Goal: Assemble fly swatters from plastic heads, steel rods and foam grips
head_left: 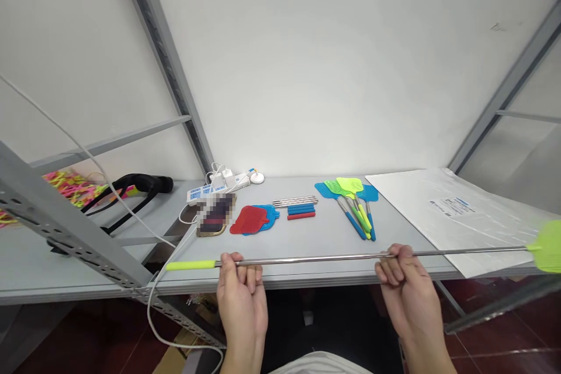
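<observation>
A telescopic fly swatter is stretched out long and level across the front of the shelf. My left hand pinches its metal rod just right of the yellow-green handle. Farther along the rod, my right hand grips it between thumb and fingers. The yellow-green swatter head reaches the right edge of the view. Beyond my hands lie a red swatter head over a blue one, several metal rods, blue grips and a red grip.
Several short swatters lie in a pile at the back. A white package rests on the right. Left of the parts are a phone-like object, a power strip and a white cable. A metal post stands left.
</observation>
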A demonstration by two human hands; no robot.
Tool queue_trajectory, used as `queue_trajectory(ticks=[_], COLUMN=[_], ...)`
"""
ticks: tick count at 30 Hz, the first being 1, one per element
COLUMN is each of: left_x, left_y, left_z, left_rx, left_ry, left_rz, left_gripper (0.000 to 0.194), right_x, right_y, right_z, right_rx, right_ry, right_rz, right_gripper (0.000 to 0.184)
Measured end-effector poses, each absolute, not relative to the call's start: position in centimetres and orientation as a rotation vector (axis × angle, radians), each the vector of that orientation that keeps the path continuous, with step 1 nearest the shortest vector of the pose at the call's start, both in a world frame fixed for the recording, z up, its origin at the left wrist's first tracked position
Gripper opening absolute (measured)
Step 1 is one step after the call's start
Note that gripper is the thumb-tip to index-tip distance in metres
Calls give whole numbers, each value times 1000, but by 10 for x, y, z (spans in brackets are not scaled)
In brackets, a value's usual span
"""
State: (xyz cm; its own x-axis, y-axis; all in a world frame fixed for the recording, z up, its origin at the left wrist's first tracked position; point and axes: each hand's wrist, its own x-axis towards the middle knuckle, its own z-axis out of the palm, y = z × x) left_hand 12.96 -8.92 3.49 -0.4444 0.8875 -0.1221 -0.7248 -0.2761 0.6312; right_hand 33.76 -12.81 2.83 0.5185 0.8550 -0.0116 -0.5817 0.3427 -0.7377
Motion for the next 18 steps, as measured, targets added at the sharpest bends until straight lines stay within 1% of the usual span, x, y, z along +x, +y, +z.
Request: queue_trajectory(ticks=[4,6,9,11,14,18], left_x=[157,160,147,132,115,116], left_y=[-107,-110,-102,-93,-80,-77], left_z=[28,27,30,32,34,34], left_rx=[394,420,377,317,243,204], left_ry=[725,723,705,689,675,665], left_rz=[1700,1691,1754,1794,1805,1776], left_gripper=[31,31,31,30,29,29], right_x=[298,292,307,327,357,370], right_y=[-129,-128,-126,-125,-123,-122], right_z=[15,10,12,19,30,34], right_rx=[-796,-828,-801,-718,-617,-644], right_ry=[-527,-541,-495,-386,-252,-205], right_rz=[1161,1231,1275,1208,1053,862], right_gripper=[27,28,29,26,27,23])
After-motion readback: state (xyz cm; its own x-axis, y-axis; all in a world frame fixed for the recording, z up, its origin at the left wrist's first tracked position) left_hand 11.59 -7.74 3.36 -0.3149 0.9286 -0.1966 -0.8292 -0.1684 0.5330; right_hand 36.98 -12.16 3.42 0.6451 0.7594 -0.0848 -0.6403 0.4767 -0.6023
